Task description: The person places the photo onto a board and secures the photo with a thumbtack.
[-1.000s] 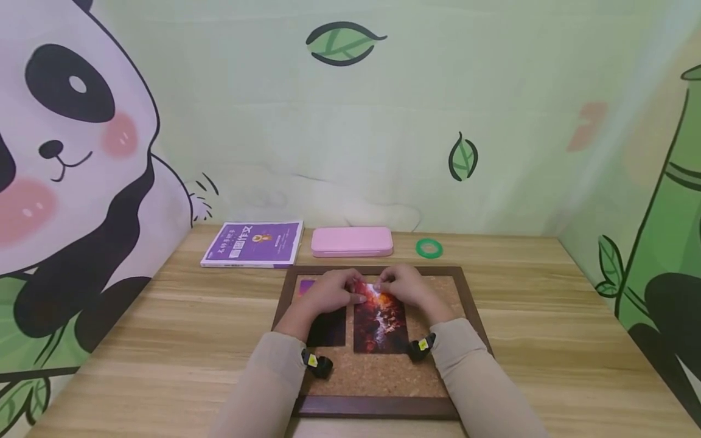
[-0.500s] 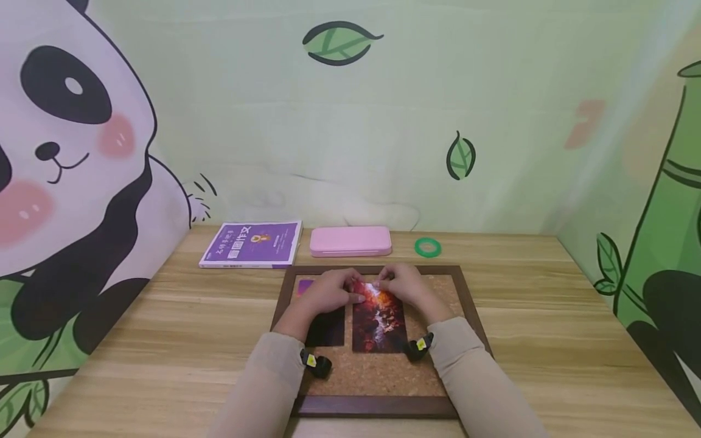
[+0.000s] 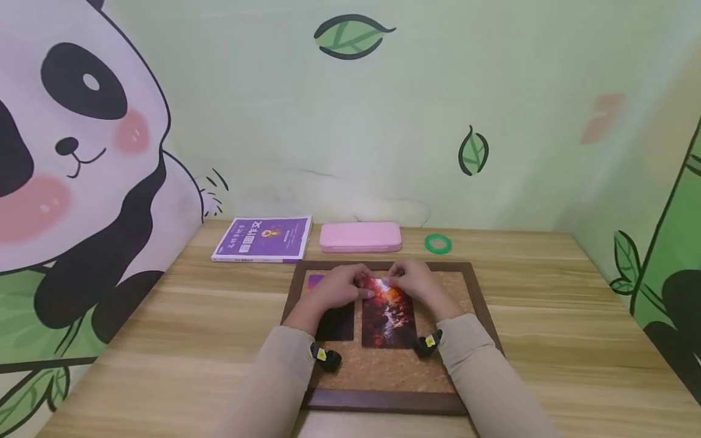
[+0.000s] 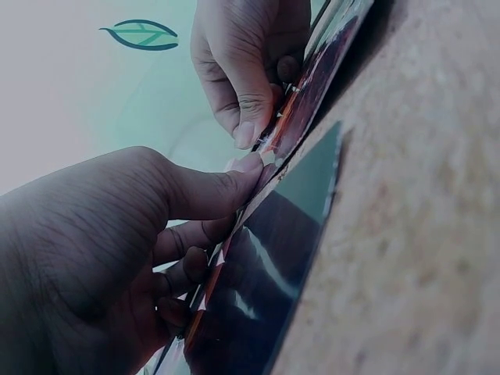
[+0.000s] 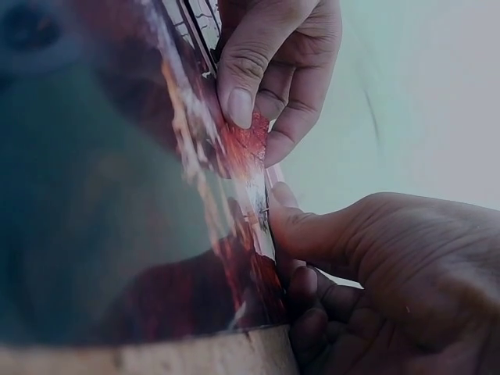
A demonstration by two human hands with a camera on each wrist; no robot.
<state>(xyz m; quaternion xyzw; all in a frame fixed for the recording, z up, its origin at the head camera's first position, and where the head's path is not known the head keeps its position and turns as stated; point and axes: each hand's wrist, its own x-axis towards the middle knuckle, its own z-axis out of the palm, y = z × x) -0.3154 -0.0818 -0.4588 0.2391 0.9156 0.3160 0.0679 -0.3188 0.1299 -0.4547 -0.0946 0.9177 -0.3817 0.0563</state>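
A fiery red-and-black photo lies on a wood-framed cork board. My left hand pinches its top left corner, thumb on the printed face, as the right wrist view shows. Close beside it, my right hand has thumb and fingers together at the top edge. A thin, pale pin shows at the right thumb's tip, against the photo; its head is hidden by the fingers. A second dark photo with a purple top lies to the left, partly under the left hand.
Behind the board are a purple book, a pink pencil case and a green tape roll. A wall with panda and leaf drawings rises at the table's back edge.
The whole head view has shifted slightly, so everything appears a little further right and higher. Both hands stay at the photo's top edge with little visible movement.
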